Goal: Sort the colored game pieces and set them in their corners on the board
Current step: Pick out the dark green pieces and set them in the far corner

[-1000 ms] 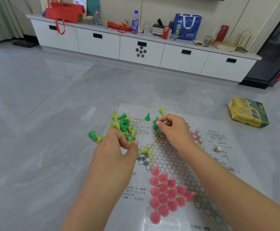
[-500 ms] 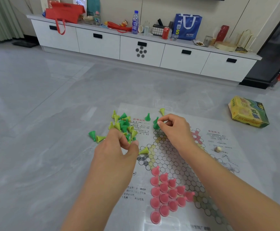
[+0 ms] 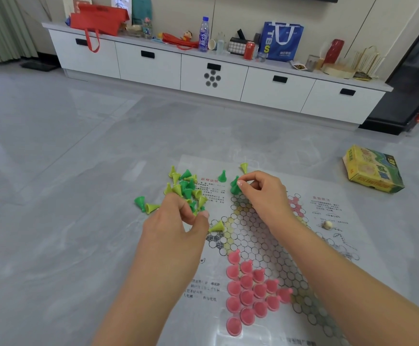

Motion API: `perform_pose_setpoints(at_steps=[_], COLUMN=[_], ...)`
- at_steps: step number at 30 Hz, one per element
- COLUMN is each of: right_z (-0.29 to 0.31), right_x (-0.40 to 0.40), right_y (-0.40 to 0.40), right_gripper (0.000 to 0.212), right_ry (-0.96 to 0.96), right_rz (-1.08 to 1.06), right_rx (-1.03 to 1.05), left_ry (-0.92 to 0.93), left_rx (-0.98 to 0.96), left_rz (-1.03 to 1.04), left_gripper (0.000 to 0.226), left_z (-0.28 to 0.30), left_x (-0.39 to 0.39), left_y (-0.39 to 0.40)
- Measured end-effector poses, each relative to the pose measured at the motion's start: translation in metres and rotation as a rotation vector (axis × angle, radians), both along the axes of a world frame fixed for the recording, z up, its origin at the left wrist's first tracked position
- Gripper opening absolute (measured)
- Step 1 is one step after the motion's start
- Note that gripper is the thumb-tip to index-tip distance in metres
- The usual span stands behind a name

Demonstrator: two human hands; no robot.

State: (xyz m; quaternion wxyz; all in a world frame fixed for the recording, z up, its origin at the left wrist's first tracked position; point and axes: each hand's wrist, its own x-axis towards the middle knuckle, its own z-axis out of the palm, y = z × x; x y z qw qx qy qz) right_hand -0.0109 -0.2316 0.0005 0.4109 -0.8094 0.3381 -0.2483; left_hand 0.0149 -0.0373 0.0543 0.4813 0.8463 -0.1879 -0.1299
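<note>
The right hand (image 3: 261,193) pinches a dark green piece (image 3: 235,185) (tip upward) at the board's (image 3: 333,248) far corner; the left hand (image 3: 176,221) is curled over the green pile (image 3: 184,187), its grasp hidden.

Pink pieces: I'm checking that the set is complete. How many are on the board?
15 pink pieces, packed as one triangle in the board's near corner, between the arms; the right arm may hide more.

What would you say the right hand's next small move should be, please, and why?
Probably setting the dark green piece pinched in the right hand down onto a circle at the board's far corner. Its grip hovers just at that tip, no green stands there yet, and the pink pieces already fill the near corner.
</note>
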Motion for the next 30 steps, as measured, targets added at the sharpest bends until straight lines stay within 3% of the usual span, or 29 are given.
perform_pose_setpoints(at_steps=[6,11,14,24,27,30], right_z=[0.014,0.045,0.049,0.040,0.040,0.040], right_x=[-0.008,-0.022,-0.026,-0.030,-0.032,-0.035], right_y=[0.010,0.053,0.071,0.081,0.077,0.055], right_gripper=[0.011,0.015,0.012,0.006,0.009,0.010], right_ry=[-0.068,0.051,0.004,-0.033,-0.092,-0.122], right_rz=[0.041,0.492,0.620,0.535,0.441,0.256], right_rx=[0.041,0.182,0.250,0.467,0.482,0.365], left_ry=[0.027,0.058,0.053,-0.164,-0.216,-0.322], left_rx=[-0.047,-0.146,-0.206,-0.085,-0.026,0.145], left_rz=[-0.035,-0.191,-0.227,-0.291,-0.229,-0.072], left_gripper=[0.008,0.040,0.055,0.069,0.068,0.054], left_z=[0.001,-0.002,-0.009,-0.022,-0.021,-0.026], left_x=[0.001,0.000,0.000,0.000,0.001,0.011], left_y=[0.000,-0.003,-0.008,-0.005,-0.003,0.001])
